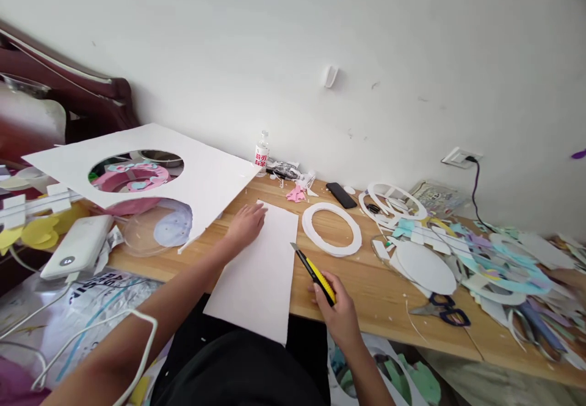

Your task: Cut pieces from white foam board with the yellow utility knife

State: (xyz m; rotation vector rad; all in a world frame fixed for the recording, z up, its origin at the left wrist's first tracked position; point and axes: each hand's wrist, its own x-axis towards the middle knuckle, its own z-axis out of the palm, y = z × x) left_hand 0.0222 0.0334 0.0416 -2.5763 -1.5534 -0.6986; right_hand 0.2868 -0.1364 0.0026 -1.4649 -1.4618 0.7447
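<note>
A white rectangular board [270, 271] lies on the wooden table, its near end reaching over the front edge toward my lap. My left hand [247, 223] rests on the board's far left part, fingers lying flat. In my right hand [337, 308] is a yellow and black utility knife [318, 275], gripped by its handle. Its blade tip points up and left, close to the board's right edge; I cannot tell whether it touches. Just right of the board lies a white ring [307, 230] with a round hole.
A large white sheet [215, 177] with cut-out holes covers the left side. At the back are a bottle [261, 154] and a black phone [341, 195]. Scissors [442, 311] and heaped paper scraps [499, 265] lie right. A white power bank [77, 247] with a cable sits left.
</note>
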